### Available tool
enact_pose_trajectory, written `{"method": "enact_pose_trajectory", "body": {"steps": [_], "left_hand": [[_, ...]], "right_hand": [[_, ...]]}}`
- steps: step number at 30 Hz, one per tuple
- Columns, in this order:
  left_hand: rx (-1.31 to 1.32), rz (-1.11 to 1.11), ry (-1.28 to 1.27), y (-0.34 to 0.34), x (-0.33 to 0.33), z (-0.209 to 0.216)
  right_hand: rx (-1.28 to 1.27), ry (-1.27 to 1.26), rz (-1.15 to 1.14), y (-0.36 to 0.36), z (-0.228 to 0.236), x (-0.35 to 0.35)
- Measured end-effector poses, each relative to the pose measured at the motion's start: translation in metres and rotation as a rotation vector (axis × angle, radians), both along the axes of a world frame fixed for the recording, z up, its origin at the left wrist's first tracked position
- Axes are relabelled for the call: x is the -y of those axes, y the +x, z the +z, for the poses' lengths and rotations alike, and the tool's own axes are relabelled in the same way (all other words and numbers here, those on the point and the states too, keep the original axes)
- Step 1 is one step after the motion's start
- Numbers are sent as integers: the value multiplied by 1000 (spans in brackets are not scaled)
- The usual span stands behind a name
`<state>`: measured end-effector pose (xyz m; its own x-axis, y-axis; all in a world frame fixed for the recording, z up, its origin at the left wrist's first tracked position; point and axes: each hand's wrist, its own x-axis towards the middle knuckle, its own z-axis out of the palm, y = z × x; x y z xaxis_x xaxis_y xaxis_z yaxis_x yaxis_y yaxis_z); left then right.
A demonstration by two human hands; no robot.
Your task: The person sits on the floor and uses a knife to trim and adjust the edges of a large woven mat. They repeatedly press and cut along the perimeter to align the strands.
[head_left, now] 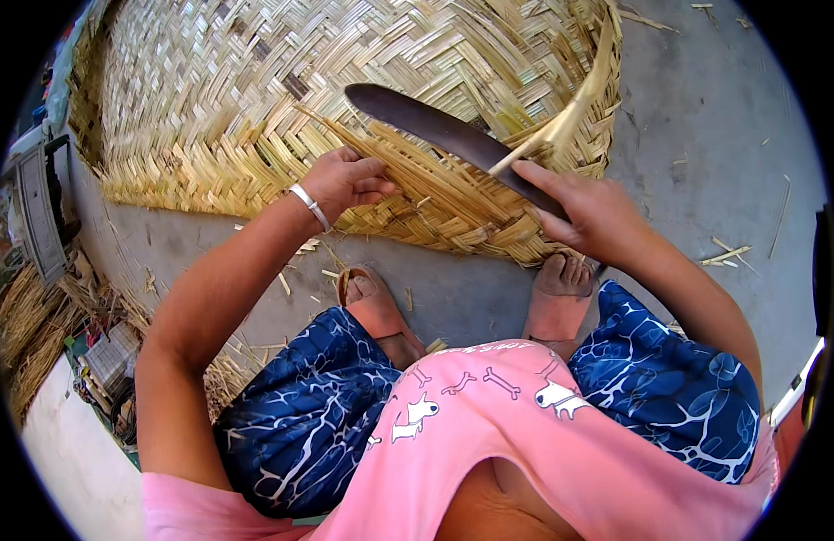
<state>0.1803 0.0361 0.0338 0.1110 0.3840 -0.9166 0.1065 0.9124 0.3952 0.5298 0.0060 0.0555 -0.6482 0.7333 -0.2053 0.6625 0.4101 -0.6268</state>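
A large woven mat [255, 81] of flat, straw-coloured strips lies on the floor in front of me, its near edge curling up. My left hand [349, 183], with a silver bangle at the wrist, is closed at that edge, its curled fingertips against a fan of loose yellow strips [417, 171]. In my right hand [593, 215] is a knife with a long, dark, slightly curved blade [426, 122]. The blade points to the far left above the mat. A pale, split strip [561, 129] from the mat's right side crosses over the blade close to my right thumb.
My sandalled feet [376, 307] stand on the grey floor [705, 117] just short of the mat. Cut scraps [728, 254] are scattered about. At left are a heap of dry stalks [34, 334], a grey frame-like object [40, 212] and a box of odds and ends [110, 361].
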Motion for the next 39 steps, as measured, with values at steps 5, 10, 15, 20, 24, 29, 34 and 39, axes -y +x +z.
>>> {"method": "enact_pose_trajectory", "body": {"steps": [5, 10, 15, 20, 24, 29, 34, 39], "left_hand": [[-67, 119, 8, 11, 13, 20], [-37, 159, 100, 21, 31, 39], [-81, 166, 170, 27, 30, 26], [-135, 23, 322, 35, 37, 36], [-56, -40, 551, 37, 65, 52], [-137, -110, 733, 38, 104, 57], [-190, -136, 934, 45, 115, 58], [-177, -141, 881, 35, 110, 45]], "right_hand": [[170, 248, 59, -26, -29, -18], [268, 324, 61, -41, -50, -24], [322, 164, -3, -45, -38, -24], [262, 168, -47, -47, -45, -22], [324, 211, -49, -47, -43, -22], [370, 307, -70, -52, -54, -19], [368, 297, -144, -57, -59, -19], [383, 257, -155, -64, -60, -21]]}}
